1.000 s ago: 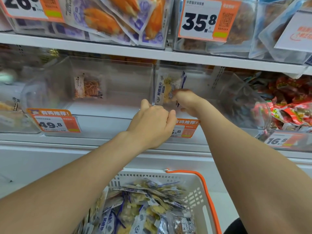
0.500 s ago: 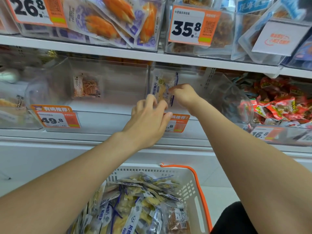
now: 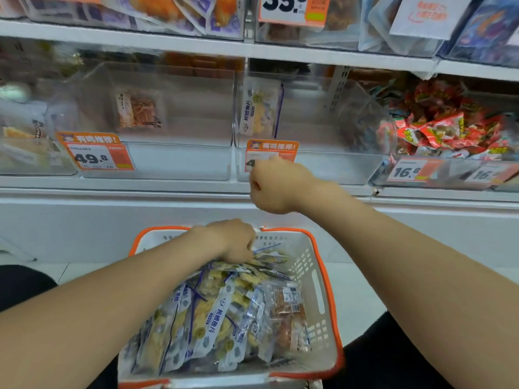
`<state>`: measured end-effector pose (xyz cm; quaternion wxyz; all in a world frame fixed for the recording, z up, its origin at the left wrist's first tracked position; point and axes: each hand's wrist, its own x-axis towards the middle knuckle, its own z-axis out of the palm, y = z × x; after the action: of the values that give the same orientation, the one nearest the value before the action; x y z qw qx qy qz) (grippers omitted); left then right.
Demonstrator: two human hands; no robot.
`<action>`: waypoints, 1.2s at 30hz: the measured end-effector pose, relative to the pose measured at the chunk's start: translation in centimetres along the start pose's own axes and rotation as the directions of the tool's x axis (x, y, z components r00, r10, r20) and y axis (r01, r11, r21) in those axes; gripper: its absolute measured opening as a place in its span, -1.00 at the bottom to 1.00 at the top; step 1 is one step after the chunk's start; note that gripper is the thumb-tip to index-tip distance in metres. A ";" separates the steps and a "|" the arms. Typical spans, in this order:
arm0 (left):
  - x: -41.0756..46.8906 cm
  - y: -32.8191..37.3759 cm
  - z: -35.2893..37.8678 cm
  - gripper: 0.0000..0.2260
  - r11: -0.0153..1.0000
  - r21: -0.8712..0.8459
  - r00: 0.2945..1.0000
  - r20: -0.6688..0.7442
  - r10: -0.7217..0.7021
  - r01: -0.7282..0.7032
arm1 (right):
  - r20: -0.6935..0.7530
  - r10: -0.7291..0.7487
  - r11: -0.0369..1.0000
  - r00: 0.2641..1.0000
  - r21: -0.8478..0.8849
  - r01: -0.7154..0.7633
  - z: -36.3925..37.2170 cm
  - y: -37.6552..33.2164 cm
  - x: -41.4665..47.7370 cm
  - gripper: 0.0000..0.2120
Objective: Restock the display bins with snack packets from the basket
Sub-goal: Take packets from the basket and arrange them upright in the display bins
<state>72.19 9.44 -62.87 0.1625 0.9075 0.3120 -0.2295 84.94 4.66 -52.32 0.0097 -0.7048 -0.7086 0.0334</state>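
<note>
A white basket with an orange rim point(image 3: 317, 279) sits low in front of me, piled with clear-and-blue snack packets point(image 3: 213, 313). My left hand point(image 3: 233, 241) reaches into the far end of the pile, fingers curled down onto the top packets; whether it grips one is hidden. My right hand point(image 3: 273, 186) hangs in a loose fist in front of the shelf edge, holding nothing. One packet point(image 3: 259, 108) stands upright against the left wall of the clear middle display bin point(image 3: 331, 164).
To the left, a clear bin point(image 3: 179, 161) holds one brown snack packet point(image 3: 140, 109). A bin of red packets point(image 3: 443, 130) stands at right. Orange price tags point(image 3: 95, 153) hang on the bin fronts. Upper shelf bins are stocked.
Both hands have come out of the middle bin, leaving the packet standing there. The left hand dropped into the basket; the right hand pulled back below the bin front. The view tilted down.
</note>
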 end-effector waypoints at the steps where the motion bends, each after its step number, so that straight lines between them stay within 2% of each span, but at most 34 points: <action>1: 0.5 0.1 1.6 -0.81 1.000 0.020 0.990 0.140 0.018 -0.021 | 0.135 -0.005 0.999 0.991 -0.046 0.011 1.1 -0.3 -0.7 -0.70; 2: 1.1 0.1 3.2 -0.81 0.998 0.059 0.969 0.245 0.018 -0.034 | 0.245 -0.008 0.996 0.969 -0.085 0.030 2.4 -0.6 -1.4 -0.70; 4: 1.5 0.2 5.5 -0.81 0.989 0.136 0.945 0.326 0.012 -0.059 | 0.399 -0.013 0.985 0.917 -0.155 0.081 4.9 -1.2 -2.6 -0.70; 8: 0.6 0.8 7.4 -0.84 0.975 0.160 0.904 0.420 0.074 -0.154 | 0.529 -0.019 0.960 0.848 -0.228 0.164 8.1 -2.8 -3.7 -0.91; 11: 0.2 1.2 9.0 -0.49 0.953 0.224 0.834 0.549 0.047 -0.202 | 0.561 -0.054 0.958 0.826 -0.203 0.201 8.9 -3.2 -3.9 -0.87; 13: -0.1 1.8 10.0 -0.38 0.916 0.307 0.810 0.586 0.031 -0.257 | 0.590 -0.079 0.949 0.803 -0.201 0.241 9.3 -3.3 -3.9 -0.84; 16: -0.2 2.5 11.3 -0.49 0.849 0.425 0.830 0.557 0.028 -0.314 | 0.634 -0.093 0.939 0.767 -0.202 0.280 9.8 -3.4 -3.7 -0.91; 19: 0.0 1.7 12.5 -0.68 0.855 0.412 0.865 0.495 0.081 -0.316 | 0.623 -0.121 0.927 0.773 -0.207 0.312 10.1 -4.0 -3.2 -0.92; 22: 0.1 1.0 11.8 -0.81 0.854 0.406 0.897 0.418 0.143 -0.325 | 0.607 -0.140 0.931 0.782 -0.189 0.312 10.3 -4.3 -2.6 -0.84; 24: 0.1 0.6 10.8 -0.86 0.905 0.277 0.931 0.267 0.249 -0.322 | 0.621 -0.131 0.946 0.773 -0.155 0.285 9.8 -4.2 -2.3 -0.79; 26: 0.3 0.0 9.1 -0.89 0.925 0.179 0.942 0.108 0.319 -0.334 | 0.668 -0.095 0.948 0.738 -0.165 0.271 9.1 -3.9 -1.8 -0.83; 27: 0.5 -0.2 8.3 -0.87 0.953 0.061 0.954 0.050 0.295 -0.298 | 0.696 -0.058 0.948 0.715 -0.186 0.258 8.6 -3.6 -1.6 -0.73; 28: 0.7 -0.6 7.5 -0.83 0.970 -0.061 0.972 0.004 0.237 -0.236 | 0.719 -0.015 0.946 0.695 -0.214 0.242 8.0 -3.1 -1.4 -0.55; 29: 0.7 -0.9 6.6 -0.82 0.961 -0.192 0.980 -0.040 0.194 -0.198 | 0.727 0.031 0.947 0.686 -0.242 0.213 7.3 -2.6 -1.2 -0.39; 30: 0.9 -1.3 5.8 -0.86 0.935 -0.297 0.980 -0.107 0.169 -0.194 | 0.725 0.059 0.949 0.686 -0.253 0.186 6.8 -2.1 -1.1 -0.34; 31: 1.0 -1.6 4.9 -0.94 0.903 -0.378 0.973 -0.183 0.141 -0.202 | 0.715 0.080 0.954 0.694 -0.256 0.155 6.1 -1.6 -1.1 -0.30; 33: 1.2 -2.3 3.6 -0.83 0.831 -0.520 0.955 -0.295 0.043 -0.198 | 0.663 0.113 0.966 0.740 -0.248 0.074 5.2 -0.4 -1.2 -0.26; 36: 1.0 -2.3 1.5 -0.86 0.713 -0.659 0.914 -0.400 -0.063 -0.239 | 0.512 0.132 0.983 0.849 -0.177 -0.046 3.5 1.3 -1.1 -0.38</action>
<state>70.93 10.93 -65.00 0.4360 0.8202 0.3566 0.1002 86.07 3.46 -55.86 -0.2402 -0.6999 -0.6515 0.1675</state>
